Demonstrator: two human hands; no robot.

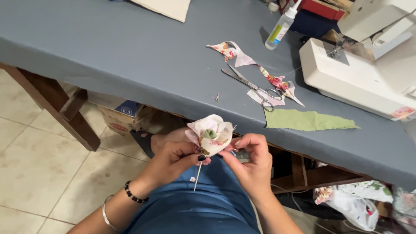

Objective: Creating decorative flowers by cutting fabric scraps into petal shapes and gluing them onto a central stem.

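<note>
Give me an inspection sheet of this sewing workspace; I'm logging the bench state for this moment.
Surface: table covered in grey-blue cloth, wooden legs.
Job's things: fabric flower of pale floral cloth with a green centre, on a thin stick, held over the lap.
Clutter: scissors, floral fabric scraps, green fabric piece, glue bottle lying tilted, cream cloth at the far edge.
Hands: left hand pinches the flower's base; right hand touches its side.
Cables: nothing seen.
Surroundings: white sewing machine on the table; cardboard box underneath; bag of fabric on the tiled floor.
</note>
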